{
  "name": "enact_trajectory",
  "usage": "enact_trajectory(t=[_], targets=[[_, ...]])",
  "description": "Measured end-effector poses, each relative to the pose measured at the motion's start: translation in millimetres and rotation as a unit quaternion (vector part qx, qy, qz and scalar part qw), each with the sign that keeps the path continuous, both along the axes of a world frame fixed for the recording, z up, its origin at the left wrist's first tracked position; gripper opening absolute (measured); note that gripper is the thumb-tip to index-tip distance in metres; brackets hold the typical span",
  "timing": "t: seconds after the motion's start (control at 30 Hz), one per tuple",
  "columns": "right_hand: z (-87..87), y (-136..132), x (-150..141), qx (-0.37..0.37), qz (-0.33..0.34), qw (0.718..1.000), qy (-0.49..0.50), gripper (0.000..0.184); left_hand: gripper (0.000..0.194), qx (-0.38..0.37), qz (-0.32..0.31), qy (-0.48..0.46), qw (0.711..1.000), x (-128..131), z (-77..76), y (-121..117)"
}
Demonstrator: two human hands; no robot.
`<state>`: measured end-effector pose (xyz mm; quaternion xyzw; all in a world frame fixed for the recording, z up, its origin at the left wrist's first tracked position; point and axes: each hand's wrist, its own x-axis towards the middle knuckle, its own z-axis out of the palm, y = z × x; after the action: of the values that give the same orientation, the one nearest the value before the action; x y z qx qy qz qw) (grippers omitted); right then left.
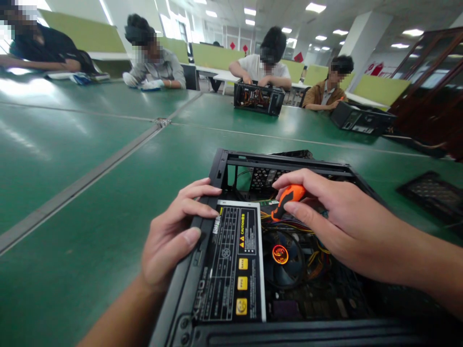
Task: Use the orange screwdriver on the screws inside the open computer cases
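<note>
An open black computer case point(181, 289) lies in front of me on the green table. My left hand point(168, 236) grips its left edge, fingers over the rim and thumb on the frame, beside the labelled power supply point(231, 260). Between the thumb and fingers of my right hand point(336, 217) is an orange-and-black screwdriver point(291, 195), pointing down into the case. Its tip is hidden among the cables point(289, 224). Below it sits a round cooling fan point(280, 255) with an orange logo. Part of a green memory stick point(269, 203) shows behind the handle.
A dark mesh panel point(432, 197) lies on the green table point(108, 193) at the right. Across the table, one person works in an open computer case point(258, 99) and another beside a dark case point(361, 118). Two more people sit at the left. Metal seams cross the tabletop.
</note>
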<state>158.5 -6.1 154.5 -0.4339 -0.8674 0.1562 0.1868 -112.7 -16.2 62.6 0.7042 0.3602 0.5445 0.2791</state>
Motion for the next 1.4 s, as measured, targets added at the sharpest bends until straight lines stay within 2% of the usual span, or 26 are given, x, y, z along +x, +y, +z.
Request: enact_trajectory(t=[0.2,0.37,0.47,0.57,0.67,0.77,0.87,0.97,1.03,1.1,1.17,1.23,1.3,1.37,1.4], targets=[[-1.2,-0.1,-1.6,0.002,0.003,1.000,-0.007,0.025,0.018,-0.002,0.004,0.005,1.000,-0.1,1.2,-0.3],[-4.4,2.6,-4.2,0.049,0.038,0.998,-0.006,0.018,0.019,0.004,-0.002,0.010,1.000,-0.5,1.0,-0.3],[-6.5,3.1,-5.2,0.064,0.046,0.997,0.000,0.021,0.019,0.004,-0.002,0.013,1.000,-1.2,1.4,0.1],[-8.3,3.1,-6.7,0.044,0.047,0.998,0.019,0.032,0.018,0.008,-0.003,0.014,1.000,-1.4,1.1,1.4],[-9.1,4.0,-11.4,-0.017,0.056,0.998,0.025,0.044,0.019,0.016,-0.006,0.012,1.000,-1.7,-1.2,4.0],[-0.4,1.3,-11.6,-0.032,0.059,0.997,0.044,0.040,0.020,0.025,-0.007,0.018,0.999,-5.4,-1.7,8.2],[22.7,-15.6,9.2,0.070,-0.024,0.987,0.145,0.034,0.022,0.014,-0.019,0.058,0.998,-14.2,9.9,11.9],[44.4,-45.7,48.5,0.166,-0.132,0.943,0.256,0.041,0.025,-0.032,-0.020,0.160,0.986,-20.6,38.4,8.3],[48.0,-63.8,72.0,0.175,-0.166,0.930,0.276,0.046,0.026,-0.048,0.009,0.230,0.972,-16.3,62.6,-0.6],[41.5,-76.0,86.4,0.153,-0.189,0.925,0.291,0.051,0.027,-0.034,0.039,0.281,0.958,-0.8,85.9,-13.2],[26.6,-84.3,93.7,0.119,-0.212,0.911,0.332,0.054,0.028,-0.014,0.041,0.331,0.943,26.3,104.7,-26.2],[5.1,-93.3,99.4,0.079,-0.232,0.890,0.385,0.056,0.027,-0.022,0.021,0.411,0.911,62.1,117.1,-35.3],[-21.5,-105.5,107.7,0.030,-0.249,0.864,0.436,0.059,0.024,-0.047,0.006,0.530,0.847,100.8,122.0,-37.3],[-49.4,-119.0,118.7,-0.030,-0.264,0.834,0.483,0.062,0.022,-0.066,0.010,0.646,0.761,135.7,119.4,-31.6],[-62.2,-124.9,124.3,-0.062,-0.270,0.818,0.504,0.064,0.020,-0.072,0.014,0.676,0.734,150.0,115.5,-26.7]])
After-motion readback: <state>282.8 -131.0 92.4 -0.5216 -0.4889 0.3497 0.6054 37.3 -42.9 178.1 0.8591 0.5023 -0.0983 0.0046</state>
